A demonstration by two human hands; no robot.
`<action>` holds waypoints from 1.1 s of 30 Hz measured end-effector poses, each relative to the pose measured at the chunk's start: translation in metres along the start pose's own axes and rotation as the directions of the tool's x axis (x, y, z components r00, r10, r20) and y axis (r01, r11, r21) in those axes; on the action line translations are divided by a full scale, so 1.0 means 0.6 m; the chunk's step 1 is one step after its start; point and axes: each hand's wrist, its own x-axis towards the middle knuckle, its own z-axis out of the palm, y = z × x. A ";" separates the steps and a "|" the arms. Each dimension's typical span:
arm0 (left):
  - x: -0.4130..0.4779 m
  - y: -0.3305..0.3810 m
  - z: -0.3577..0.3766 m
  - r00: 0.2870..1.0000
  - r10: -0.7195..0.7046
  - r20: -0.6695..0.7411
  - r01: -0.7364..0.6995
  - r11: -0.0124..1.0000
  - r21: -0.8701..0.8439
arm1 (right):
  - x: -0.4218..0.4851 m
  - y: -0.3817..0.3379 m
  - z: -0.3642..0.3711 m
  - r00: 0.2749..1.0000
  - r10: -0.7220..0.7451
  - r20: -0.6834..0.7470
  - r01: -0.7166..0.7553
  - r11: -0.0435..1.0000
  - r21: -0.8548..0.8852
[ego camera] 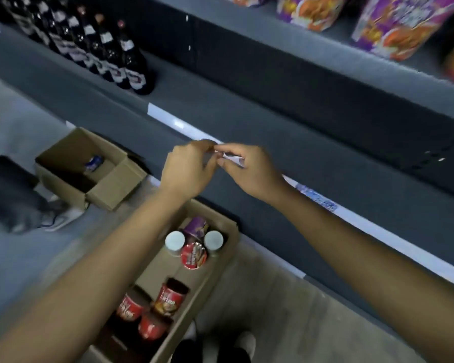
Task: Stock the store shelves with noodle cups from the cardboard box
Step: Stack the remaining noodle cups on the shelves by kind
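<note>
Now | left hand (186,169), right hand (249,171): curled fingers (231,149) pinch white slip (232,159) at shelf edge (168,119) | cardboard box (228,226) below, apart

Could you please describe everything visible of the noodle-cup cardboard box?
The cardboard box is long, brown and open-topped, on the floor beside the shelf base. Red noodle cups lie tipped at its near end; a purple cup, a red-lidded cup and two white-topped cups sit at the far end. The left hand and right hand pinch a white slip above, not touching it.
</note>
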 end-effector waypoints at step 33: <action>-0.481 -0.766 0.567 0.552 -0.560 0.618 0.407 0.828 0.386 | -0.159 0.608 0.863 0.482 0.715 0.506 -0.648 0.680 -0.343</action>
